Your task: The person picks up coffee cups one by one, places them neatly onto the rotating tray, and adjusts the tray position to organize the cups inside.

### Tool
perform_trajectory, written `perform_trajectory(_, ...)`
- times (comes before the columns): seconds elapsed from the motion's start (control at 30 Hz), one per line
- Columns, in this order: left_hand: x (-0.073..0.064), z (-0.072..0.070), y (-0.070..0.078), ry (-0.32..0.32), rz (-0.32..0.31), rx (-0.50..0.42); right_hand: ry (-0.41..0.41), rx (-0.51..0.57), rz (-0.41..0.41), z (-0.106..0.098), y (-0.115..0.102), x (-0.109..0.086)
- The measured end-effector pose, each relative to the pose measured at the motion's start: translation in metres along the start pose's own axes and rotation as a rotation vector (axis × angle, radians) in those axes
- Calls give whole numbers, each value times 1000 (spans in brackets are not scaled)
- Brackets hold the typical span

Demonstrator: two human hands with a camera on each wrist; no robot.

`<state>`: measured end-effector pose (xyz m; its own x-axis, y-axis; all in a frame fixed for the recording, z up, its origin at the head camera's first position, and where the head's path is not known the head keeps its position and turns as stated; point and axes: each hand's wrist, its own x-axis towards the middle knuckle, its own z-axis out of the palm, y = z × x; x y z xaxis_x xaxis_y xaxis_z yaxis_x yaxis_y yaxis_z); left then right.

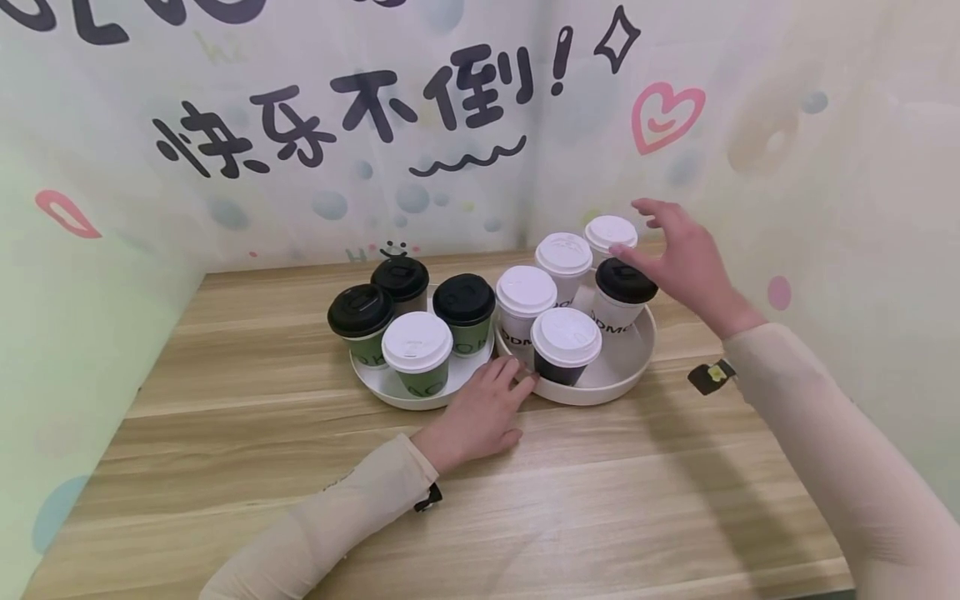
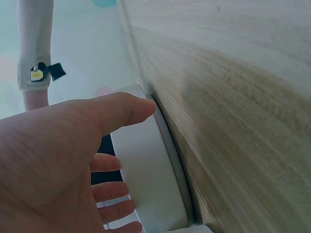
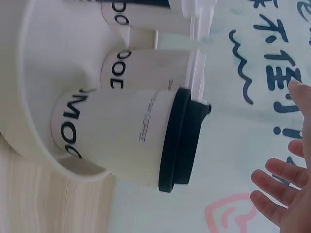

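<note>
My left hand (image 1: 483, 412) rests at the front left of the right-hand white round tray (image 1: 637, 367), its fingers extended and the fingertips right at the rim. In the left wrist view the thumb reaches along the tray's outer wall (image 2: 150, 179). My right hand (image 1: 686, 258) hovers with fingers spread beside a white paper cup with a black lid (image 1: 627, 283), holding nothing. That cup (image 3: 116, 131) stands upright in the tray in the right wrist view. Several white-lidded cups share the tray, among them a black-bodied one (image 1: 566, 343) at the front.
A second white tray (image 1: 375, 385) adjoins on the left. It holds several cups with green or dark bodies, such as a white-lidded one (image 1: 417, 346) and a black-lidded one (image 1: 463, 304). The wooden table (image 1: 247, 417) meets a printed curtain (image 1: 300, 200) behind the trays.
</note>
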<state>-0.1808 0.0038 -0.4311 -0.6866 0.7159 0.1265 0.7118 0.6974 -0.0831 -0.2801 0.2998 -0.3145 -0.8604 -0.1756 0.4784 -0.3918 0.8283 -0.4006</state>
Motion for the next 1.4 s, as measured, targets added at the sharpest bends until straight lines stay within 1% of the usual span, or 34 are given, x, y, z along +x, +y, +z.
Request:
perform_trajectory(0.23,0,1,0,11,4,3,-81,-32,61,-2,18,20)
perform_trajectory(0.5,1,3,-2,17,4,9,-187,-53,137,7,32,39)
perform_trajectory(0.67,1,3,-2,15,2,1,-223,-69,147,15,40,47)
perform_trajectory(0.83,1,3,-2,-5,-9,3,-257,-80,153,21,50,57)
perform_trajectory(0.97,2,3,-1,-22,-13,0,-293,-68,176,26,59,63)
perform_trajectory(1.2,2,3,-2,-32,-19,3,-347,-52,193,36,71,72)
perform_trajectory(1.4,2,3,-2,-44,-24,-4,-390,-14,217,43,79,75)
